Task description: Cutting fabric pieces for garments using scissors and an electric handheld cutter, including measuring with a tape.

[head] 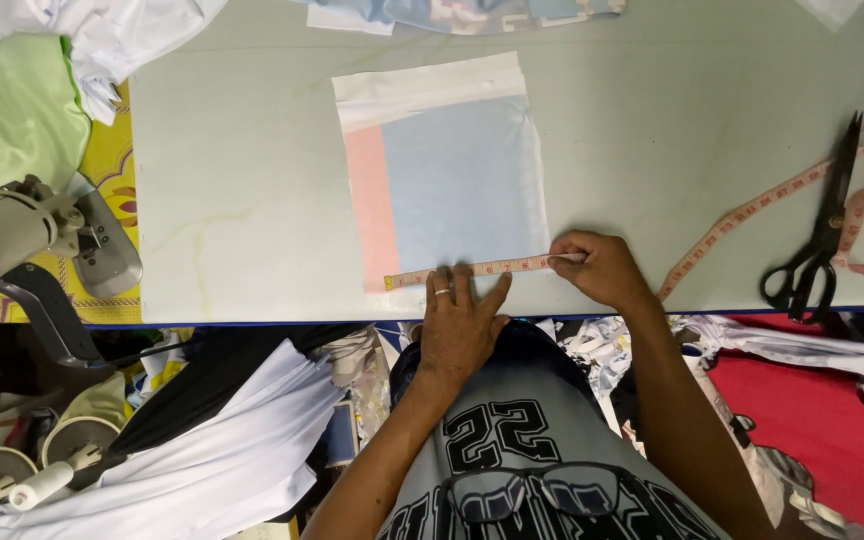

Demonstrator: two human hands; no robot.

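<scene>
A pale green tabletop (232, 180) carries a stack of fabric pieces (442, 170), its near edge running left to right. Along that edge lies the measuring tape (472, 269). The left hand (459, 325) presses it flat, fingers spread, while the right hand (600, 268) pinches it at the stack's right corner.

You're looking at a pink measuring tape (472, 268) lying taut along the near edge of a fabric stack (442, 175) — pale blue, pink-striped, white-topped, seemingly several layers — lying flat.
</scene>
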